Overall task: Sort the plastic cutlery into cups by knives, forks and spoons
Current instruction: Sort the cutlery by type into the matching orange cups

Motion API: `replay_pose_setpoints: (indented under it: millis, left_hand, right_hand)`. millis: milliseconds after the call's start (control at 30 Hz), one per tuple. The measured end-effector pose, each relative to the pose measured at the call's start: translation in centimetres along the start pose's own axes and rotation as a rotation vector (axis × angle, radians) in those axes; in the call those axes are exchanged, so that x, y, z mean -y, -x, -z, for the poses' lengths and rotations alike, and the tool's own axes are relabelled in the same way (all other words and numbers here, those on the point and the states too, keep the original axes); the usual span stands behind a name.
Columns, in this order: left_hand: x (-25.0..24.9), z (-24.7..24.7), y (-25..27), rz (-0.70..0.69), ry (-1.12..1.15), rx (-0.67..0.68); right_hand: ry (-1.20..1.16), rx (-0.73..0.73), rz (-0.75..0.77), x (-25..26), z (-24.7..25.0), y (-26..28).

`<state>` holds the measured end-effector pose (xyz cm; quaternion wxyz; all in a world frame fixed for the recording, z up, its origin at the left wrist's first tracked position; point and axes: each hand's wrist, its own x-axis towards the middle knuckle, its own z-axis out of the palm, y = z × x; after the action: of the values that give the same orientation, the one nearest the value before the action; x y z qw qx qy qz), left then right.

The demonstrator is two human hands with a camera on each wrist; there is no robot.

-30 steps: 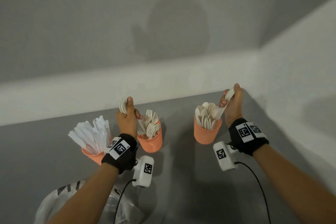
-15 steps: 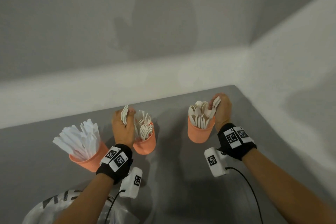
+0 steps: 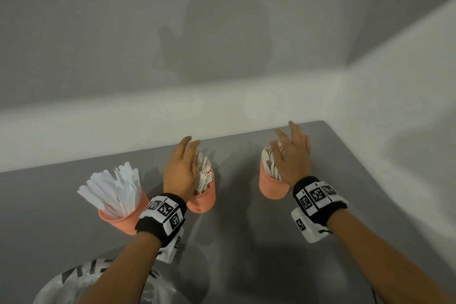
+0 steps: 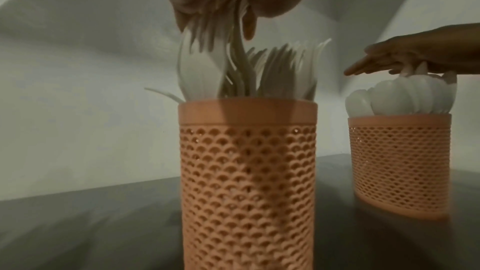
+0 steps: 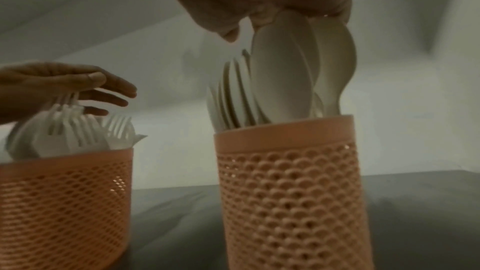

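Three orange mesh cups stand in a row on the grey table [image 3: 234,242]. The left cup [image 3: 123,219] holds white knives [image 3: 113,187], the middle cup [image 3: 203,198] white forks [image 3: 204,170] and the right cup [image 3: 271,186] white spoons [image 3: 269,163]. My left hand [image 3: 181,165] lies flat with straight fingers on top of the forks [image 4: 246,65] in the middle cup [image 4: 246,171]. My right hand [image 3: 291,153] lies flat with straight fingers on the spoons [image 5: 283,73] in the right cup [image 5: 288,182]. Neither hand holds anything.
A crumpled clear plastic bag [image 3: 74,286] with dark print lies at the near left edge. White walls close the table at the back and on the right; the right cup stands near that corner.
Both hands held cutlery pieces above the cups, a fork in the left, a spoon in the right. They lowered and let go; both hands now lie flat on the cup contents.
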<state>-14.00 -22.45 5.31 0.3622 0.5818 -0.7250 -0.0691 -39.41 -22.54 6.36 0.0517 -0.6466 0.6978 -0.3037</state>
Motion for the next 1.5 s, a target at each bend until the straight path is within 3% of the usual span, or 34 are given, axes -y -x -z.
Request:
replay_pose_setpoints:
  millis: [100, 167, 267, 367, 600, 833, 967, 1133, 1267, 1367, 1433, 1500]
  left_hand:
    - [0.1, -0.3, 0.3, 0.013, -0.213, 0.259]
    - [-0.4, -0.3, 0.2, 0.041, -0.235, 0.343]
    - [-1.5, 0.1, 0.2, 0.201, -0.305, 0.422]
    - [-2.0, 0.0, 0.9, 0.308, -0.399, 0.436]
    - [-3.6, -1.0, 2.3, 0.243, -0.241, 0.358]
    - [-4.0, -1.0, 1.2, 0.308, -0.465, 0.409]
    - [-4.1, -0.1, 0.5, 0.461, -0.263, 0.41]
    - [-3.9, 4.0, 1.9, 0.384, 0.109, 0.128]
    - [-4.4, 9.6, 3.0, 0.443, 0.466, 0.012]
    - [-3.8, 14.6, 4.3, 0.378, 0.478, 0.07]
    - [-2.5, 17.5, 6.0, 0.329, 0.44, 0.154]
    - [-0.7, 19.8, 8.4, 0.321, 0.381, 0.197]
  right_hand:
    - [0.205, 0.264, -0.003, -0.7, -0.4, 0.0]
    - [0.235, 0.32, -0.017, -0.9, -0.4, 0.0]
    - [0.263, 0.358, -0.029, -0.6, -0.2, 0.1]
    - [0.271, 0.376, -0.002, -0.5, 0.0, 0.5]
    - [0.239, 0.323, 0.034, -0.7, 0.3, 0.9]
    - [0.338, 0.396, 0.052, -0.6, 0.1, 0.6]
    - [0.328, 0.437, 0.006, -0.5, 0.1, 0.4]
    - [0.173, 0.073, 0.215, 1.8, 0.7, 2.2]
    - [-0.163, 0.028, 0.351, 7.3, 1.7, 3.8]
    - [-0.405, 0.114, 0.461, 12.3, 2.6, 6.0]
    - [-0.488, 0.289, 0.478, 15.4, 2.7, 8.3]
    - [-0.418, 0.49, 0.471, 17.7, 1.9, 10.8]
